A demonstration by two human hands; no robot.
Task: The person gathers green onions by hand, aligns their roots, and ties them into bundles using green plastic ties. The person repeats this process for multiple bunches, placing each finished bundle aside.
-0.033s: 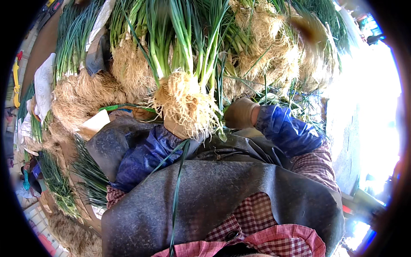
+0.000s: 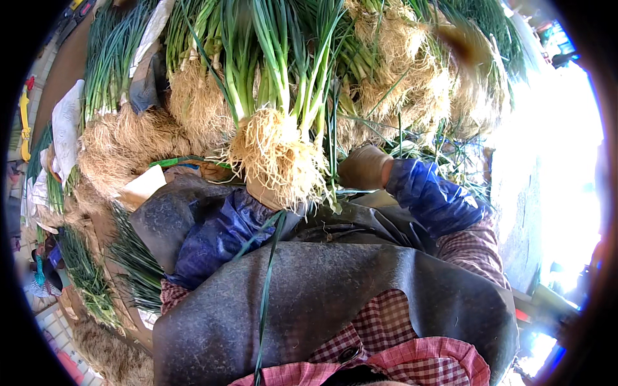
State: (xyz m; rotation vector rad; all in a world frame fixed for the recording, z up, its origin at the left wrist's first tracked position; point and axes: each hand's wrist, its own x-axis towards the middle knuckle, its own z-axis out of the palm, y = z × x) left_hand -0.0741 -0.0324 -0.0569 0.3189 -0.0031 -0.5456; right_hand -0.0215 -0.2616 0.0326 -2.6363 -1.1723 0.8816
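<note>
A thick bunch of green onions (image 2: 273, 71) stands in front of me, green leaves away from me and its pale, tangled roots (image 2: 277, 154) toward me. My left hand (image 2: 261, 191), in a beige glove, reaches under and behind these roots and holds the bunch; its fingers are hidden. Just right of the roots is my right hand (image 2: 364, 167), also gloved in beige and curled closed. What its fingers hold cannot be made out. A thin pale strip (image 2: 355, 191) shows below the right hand, beside the root ends.
More rooted green onions lie at the left (image 2: 145, 128) and the far right (image 2: 405, 71). Loose leaves (image 2: 444, 154) are scattered beyond my right sleeve. A dark apron (image 2: 322, 283) covers my lap, with a long leaf (image 2: 266, 302) hanging over it. A cream-coloured piece (image 2: 143, 186) lies left.
My right hand has shifted very slightly to the right, and the pale strip below it shows more clearly. The bunch and my left hand stay almost in place.
</note>
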